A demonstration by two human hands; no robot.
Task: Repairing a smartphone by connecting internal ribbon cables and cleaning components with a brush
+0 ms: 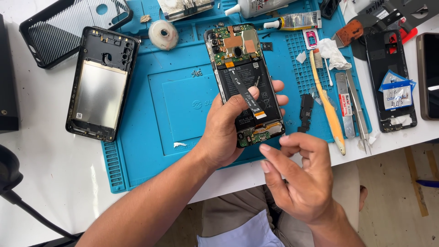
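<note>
White table [55, 183] carries blue repair mat [173, 91], phone frame [103, 82], black case [68, 25].

Small blue-and-white sealed pouch [397, 93] lies on a black phone frame [390, 77] at right. White rectangular label with red end [345, 104] sits on a flat metal tool beside the tweezers. Dark glossy phone screen [429, 75], off, at the far right edge. Yellow-and-silver glue tube [295, 21] top centre.
</note>
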